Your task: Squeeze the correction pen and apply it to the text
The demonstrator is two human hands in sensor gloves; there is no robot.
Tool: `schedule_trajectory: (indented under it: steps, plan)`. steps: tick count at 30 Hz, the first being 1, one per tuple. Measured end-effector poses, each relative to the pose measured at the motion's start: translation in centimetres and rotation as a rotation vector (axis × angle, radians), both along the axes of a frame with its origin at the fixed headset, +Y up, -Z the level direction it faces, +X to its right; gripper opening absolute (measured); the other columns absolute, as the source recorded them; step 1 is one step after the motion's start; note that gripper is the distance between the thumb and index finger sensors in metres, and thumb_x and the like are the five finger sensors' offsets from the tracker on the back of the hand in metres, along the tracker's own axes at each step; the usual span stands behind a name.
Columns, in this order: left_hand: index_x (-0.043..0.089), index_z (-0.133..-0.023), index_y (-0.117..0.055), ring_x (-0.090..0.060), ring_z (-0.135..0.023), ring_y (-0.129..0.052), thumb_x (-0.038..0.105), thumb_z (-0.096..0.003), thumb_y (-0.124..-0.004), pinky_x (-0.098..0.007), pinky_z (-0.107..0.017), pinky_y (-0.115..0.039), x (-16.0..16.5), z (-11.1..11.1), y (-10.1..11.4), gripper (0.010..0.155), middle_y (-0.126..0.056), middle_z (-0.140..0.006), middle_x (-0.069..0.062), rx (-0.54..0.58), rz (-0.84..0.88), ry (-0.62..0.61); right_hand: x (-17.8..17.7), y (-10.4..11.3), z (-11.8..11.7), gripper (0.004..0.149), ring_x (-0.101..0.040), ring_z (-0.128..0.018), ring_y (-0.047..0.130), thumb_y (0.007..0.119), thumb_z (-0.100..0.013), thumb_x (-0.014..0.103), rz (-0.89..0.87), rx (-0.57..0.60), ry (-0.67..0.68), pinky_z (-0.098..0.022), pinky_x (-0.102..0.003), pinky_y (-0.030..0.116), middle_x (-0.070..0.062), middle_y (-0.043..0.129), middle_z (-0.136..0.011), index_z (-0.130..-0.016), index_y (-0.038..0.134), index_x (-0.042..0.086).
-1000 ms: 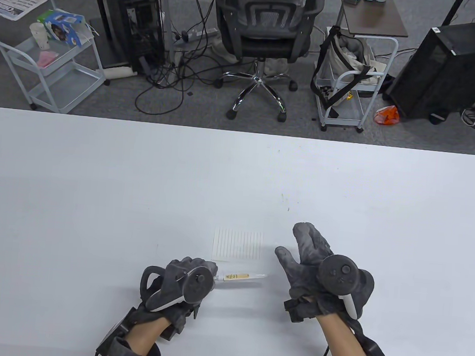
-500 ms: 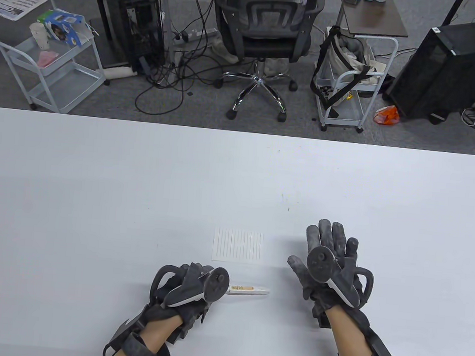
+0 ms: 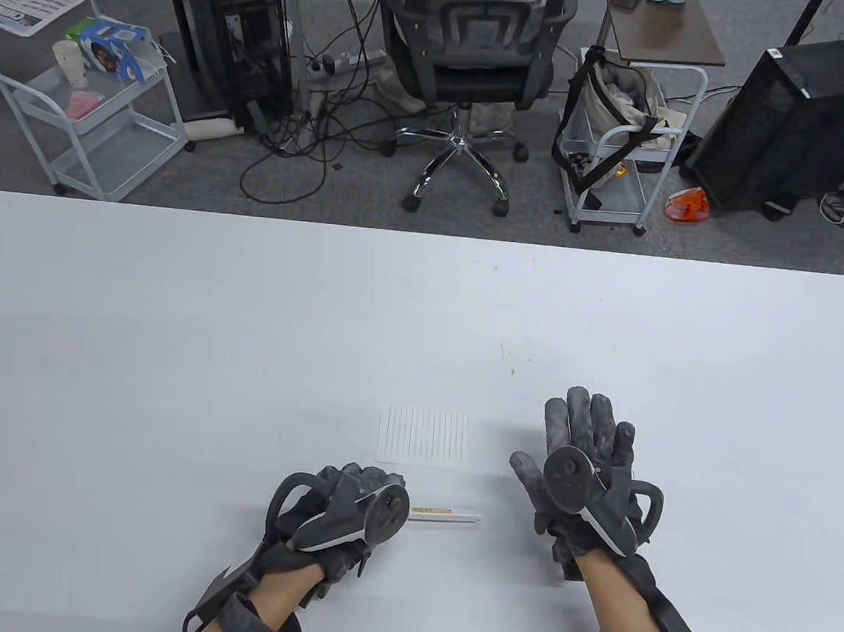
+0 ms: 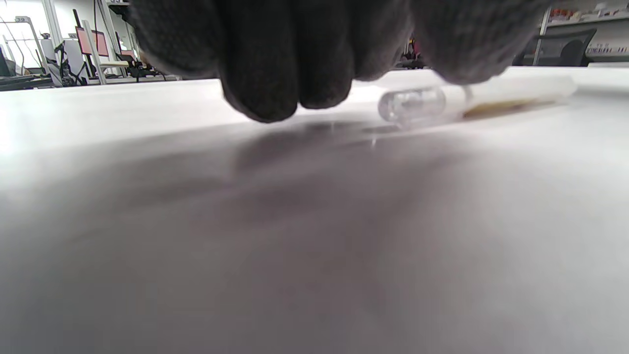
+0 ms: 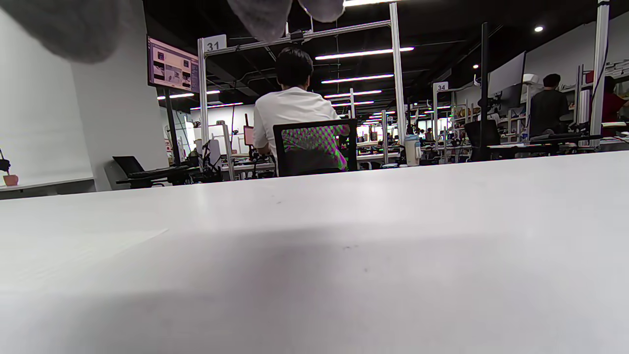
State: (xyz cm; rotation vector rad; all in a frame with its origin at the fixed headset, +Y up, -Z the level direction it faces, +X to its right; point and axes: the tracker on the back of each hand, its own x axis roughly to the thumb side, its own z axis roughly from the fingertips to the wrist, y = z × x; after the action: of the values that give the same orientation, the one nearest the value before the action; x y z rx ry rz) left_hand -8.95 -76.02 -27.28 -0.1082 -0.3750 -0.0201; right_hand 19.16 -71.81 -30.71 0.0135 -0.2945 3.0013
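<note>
The correction pen [image 3: 445,513] lies flat on the white table [image 3: 168,345], pointing right. Its clear cap end [image 4: 412,104] sits under my left hand [image 3: 366,488], whose fingers [image 4: 275,73] are curled just above the table. I cannot tell whether they still touch the pen. A small lined paper [image 3: 422,435] lies just beyond the pen. My right hand [image 3: 559,435] rests open and flat to the right of the paper, holding nothing. Its fingertips [image 5: 275,17] show at the top of the right wrist view.
Past the table's far edge stand an office chair [image 3: 475,48], two white carts [image 3: 107,119] [image 3: 621,149] and computer towers [image 3: 793,127]. Cables lie on the floor.
My left hand lowered the pen from above the table down onto it and shifted slightly right. My right hand turned palm down and settled flat further right of the paper.
</note>
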Motion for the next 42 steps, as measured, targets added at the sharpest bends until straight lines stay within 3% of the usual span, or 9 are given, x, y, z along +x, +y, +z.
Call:
schedule_trajectory:
  steps: [8, 15, 25, 42]
  plan:
    - [0.024, -0.104, -0.055, -0.034, -0.103, -0.076, 0.060, -0.0386, -0.069, -0.061, -0.072, -0.064, -4.5, -0.4, 3.8, 0.076, -0.066, -0.112, -0.005, 0.148, 0.240, 0.141, 0.7, 1.1, 0.2, 0.082, -0.032, -0.112, 0.022, 0.066, -0.041, 0.071, -0.097, -0.009, 0.021, -0.080, -0.059, 0.028, 0.003, 0.027, -0.122, -0.107, 0.040, 0.030]
    - [0.027, -0.107, -0.047, -0.039, -0.111, -0.057, 0.066, -0.0389, -0.065, -0.065, -0.074, -0.054, -8.3, -0.4, 5.3, 0.081, -0.046, -0.119, -0.006, 0.242, 0.305, 0.221, 1.6, 1.1, 0.8, 0.081, -0.031, -0.112, 0.021, 0.066, -0.041, 0.071, -0.051, -0.043, 0.012, -0.080, -0.059, 0.028, 0.004, 0.026, -0.122, -0.107, 0.040, 0.031]
    - [0.030, -0.110, -0.032, -0.040, -0.114, -0.036, 0.072, -0.0390, -0.050, -0.069, -0.074, -0.040, -9.3, -0.5, 4.5, 0.085, -0.030, -0.122, -0.002, 0.224, 0.185, 0.248, 1.8, -0.1, 1.5, 0.081, -0.032, -0.111, 0.020, 0.064, -0.042, 0.069, -0.015, -0.086, 0.035, -0.079, -0.060, 0.028, 0.002, 0.025, -0.122, -0.107, 0.037, 0.029]
    - [0.031, -0.110, -0.033, -0.041, -0.114, -0.034, 0.073, -0.0390, -0.051, -0.070, -0.074, -0.037, -9.9, -1.0, 3.0, 0.084, -0.030, -0.123, -0.002, 0.170, 0.100, 0.287, 3.2, -0.7, 1.8, 0.082, -0.033, -0.110, 0.016, 0.063, -0.041, 0.073, 0.010, -0.127, -0.033, -0.079, -0.062, 0.025, 0.003, 0.020, -0.122, -0.107, 0.035, 0.033]
